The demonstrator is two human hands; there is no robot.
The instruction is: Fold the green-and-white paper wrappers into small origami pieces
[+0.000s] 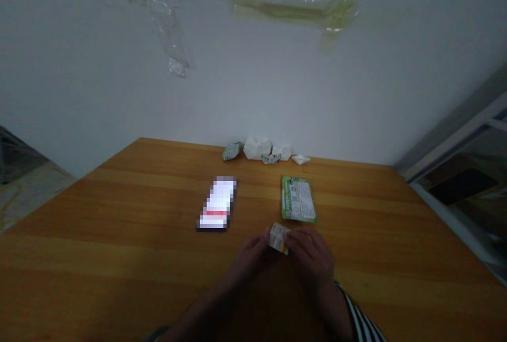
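Observation:
Between my two hands is a small pale packet (278,237) with orange and yellow print. My left hand (253,252) pinches its left edge, and the fingers of my right hand (311,255) close on its right side. What the packet contains is hidden. Just beyond my right hand lies a flat green and white printed pouch (299,199). Farther to the left, a phone (217,203) with a lit, blurred-out screen rests on the wooden table (138,236).
Along the wall at the table's far edge sit crumpled white tissues (257,148), a crumpled green-printed wrapper (232,151) and a small folded white piece (301,159). Tape (277,9) sticks to the wall above. At the right stands a framed unit (463,183) with a dark object inside.

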